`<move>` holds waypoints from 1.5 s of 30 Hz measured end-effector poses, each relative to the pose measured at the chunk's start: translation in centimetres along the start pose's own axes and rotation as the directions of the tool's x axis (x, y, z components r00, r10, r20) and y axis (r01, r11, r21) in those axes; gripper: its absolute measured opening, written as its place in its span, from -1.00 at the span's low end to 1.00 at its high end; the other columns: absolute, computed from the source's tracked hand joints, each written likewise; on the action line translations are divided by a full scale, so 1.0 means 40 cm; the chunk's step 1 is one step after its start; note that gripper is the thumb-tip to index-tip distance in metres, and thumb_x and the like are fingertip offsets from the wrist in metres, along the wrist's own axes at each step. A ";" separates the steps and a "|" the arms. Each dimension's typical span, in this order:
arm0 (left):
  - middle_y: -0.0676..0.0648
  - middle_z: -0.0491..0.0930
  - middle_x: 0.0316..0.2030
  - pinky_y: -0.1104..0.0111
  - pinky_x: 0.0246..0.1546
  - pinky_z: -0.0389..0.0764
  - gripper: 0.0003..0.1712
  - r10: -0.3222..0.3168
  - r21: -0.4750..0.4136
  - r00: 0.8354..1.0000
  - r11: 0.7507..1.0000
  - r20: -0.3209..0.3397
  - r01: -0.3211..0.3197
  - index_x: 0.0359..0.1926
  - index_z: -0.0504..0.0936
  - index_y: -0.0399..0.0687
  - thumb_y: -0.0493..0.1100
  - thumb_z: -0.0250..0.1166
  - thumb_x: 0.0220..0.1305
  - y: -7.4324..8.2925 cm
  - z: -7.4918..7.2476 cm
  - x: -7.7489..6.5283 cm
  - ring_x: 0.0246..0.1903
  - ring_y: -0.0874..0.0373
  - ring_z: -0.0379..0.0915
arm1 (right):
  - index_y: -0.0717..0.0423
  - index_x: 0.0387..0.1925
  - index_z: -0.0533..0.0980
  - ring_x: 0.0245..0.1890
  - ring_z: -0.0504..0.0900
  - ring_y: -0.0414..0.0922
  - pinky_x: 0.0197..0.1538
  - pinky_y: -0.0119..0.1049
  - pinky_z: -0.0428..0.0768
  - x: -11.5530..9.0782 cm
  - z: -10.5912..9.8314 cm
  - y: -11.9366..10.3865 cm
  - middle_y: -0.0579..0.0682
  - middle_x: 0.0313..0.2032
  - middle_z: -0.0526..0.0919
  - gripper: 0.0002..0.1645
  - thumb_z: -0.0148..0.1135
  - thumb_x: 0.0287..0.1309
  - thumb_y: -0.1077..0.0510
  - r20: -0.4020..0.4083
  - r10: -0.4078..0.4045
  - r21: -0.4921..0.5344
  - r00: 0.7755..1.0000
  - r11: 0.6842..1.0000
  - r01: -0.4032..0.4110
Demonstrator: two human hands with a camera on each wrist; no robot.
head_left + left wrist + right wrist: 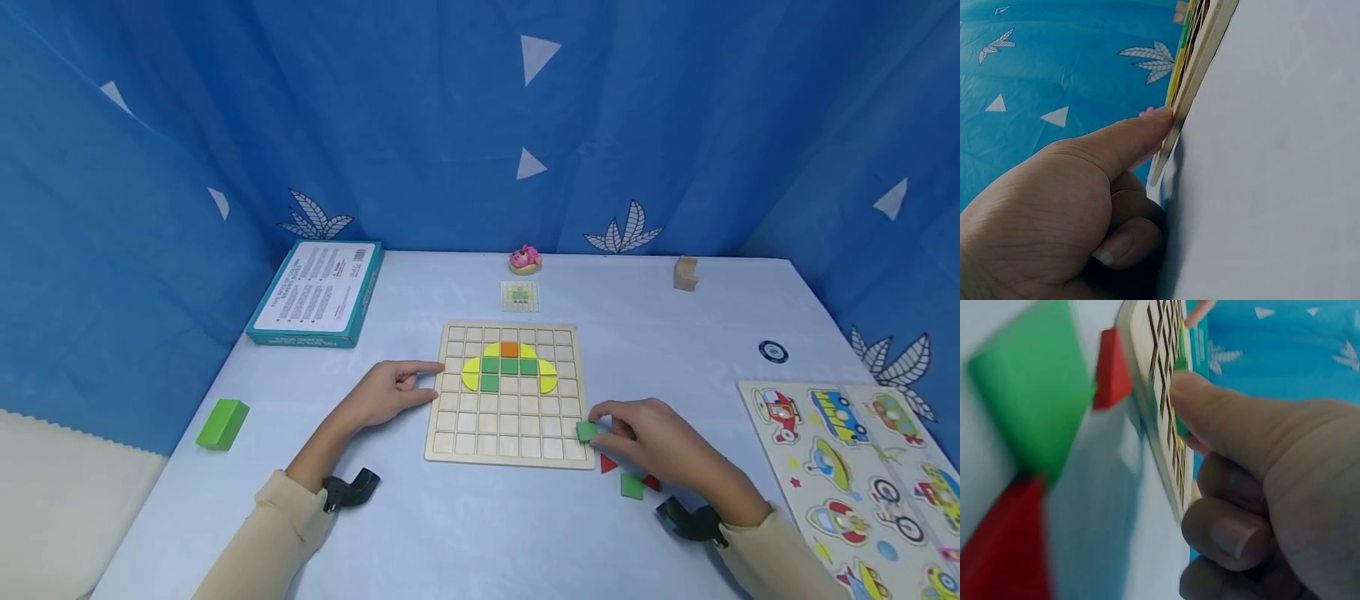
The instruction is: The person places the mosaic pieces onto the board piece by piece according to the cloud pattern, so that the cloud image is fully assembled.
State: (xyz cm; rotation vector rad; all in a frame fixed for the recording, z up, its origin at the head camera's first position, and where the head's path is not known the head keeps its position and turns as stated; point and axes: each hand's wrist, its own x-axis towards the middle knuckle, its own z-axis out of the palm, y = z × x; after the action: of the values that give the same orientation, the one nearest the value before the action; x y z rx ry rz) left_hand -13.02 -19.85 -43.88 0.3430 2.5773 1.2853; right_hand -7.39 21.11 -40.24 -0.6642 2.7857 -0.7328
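Note:
A wooden grid board (510, 460) lies flat on the table in the head view. Its upper part bears yellow rounded tiles (471, 374), an orange square tile (509, 350) and several green square tiles (509, 367). My left hand (387, 394) touches the board's left edge with extended index finger and thumb; its other fingers are bent inward. Over the board's lower right corner, my right hand (651, 433) pinches a green square tile (586, 431) between thumb and index finger. Below that hand lie another green tile (632, 486) and two red triangular tiles (607, 463).
Behind the board are a small pattern card (520, 297) and a pink figurine (525, 259). A teal box (315, 292) and a green block (222, 424) sit left. Rightward are a wooden block (685, 273), a round black disc (773, 352) and a vehicle puzzle board (795, 450).

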 end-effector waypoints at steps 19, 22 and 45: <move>0.09 0.20 -0.72 0.34 -0.49 0.29 -0.50 0.004 0.005 1.000 1.000 0.006 -0.004 0.26 0.66 0.11 -0.02 0.45 0.30 -0.007 0.004 -0.001 -0.69 0.19 0.11 | 0.06 -0.09 0.69 -0.67 0.28 -0.24 -0.53 -0.34 0.25 0.199 0.089 -0.140 -0.17 -0.69 0.37 -0.74 0.46 0.24 0.06 -0.180 0.084 0.114 0.980 0.991 -0.064; 0.10 0.20 -0.72 0.34 -0.47 0.30 -0.50 0.003 0.007 1.000 1.000 0.011 -0.003 0.26 0.66 0.12 -0.02 0.45 0.31 -0.010 0.007 0.000 -0.69 0.20 0.11 | 0.08 -0.07 0.69 -0.67 0.30 -0.24 -0.52 -0.33 0.28 0.214 0.108 -0.143 -0.17 -0.68 0.40 -0.75 0.45 0.25 0.08 -0.186 0.077 0.101 0.979 0.993 -0.059; 0.09 0.19 -0.72 0.34 -0.45 0.31 -0.49 0.016 0.004 1.000 1.000 0.011 -0.017 0.26 0.65 0.11 -0.02 0.45 0.30 -0.009 -0.002 -0.001 -0.68 0.20 0.10 | 0.07 0.07 0.68 -0.69 0.29 -0.15 -0.58 -0.30 0.24 0.191 0.028 -0.148 -0.12 -0.69 0.31 -0.67 0.42 0.28 0.14 -0.339 0.096 0.217 0.936 0.976 -0.021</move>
State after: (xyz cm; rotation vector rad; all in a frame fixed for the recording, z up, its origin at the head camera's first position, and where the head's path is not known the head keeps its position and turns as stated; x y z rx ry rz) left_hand -13.05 -20.11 -44.12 0.3719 2.5735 1.2800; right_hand -11.58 12.46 -38.70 -0.4436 2.9578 -1.2198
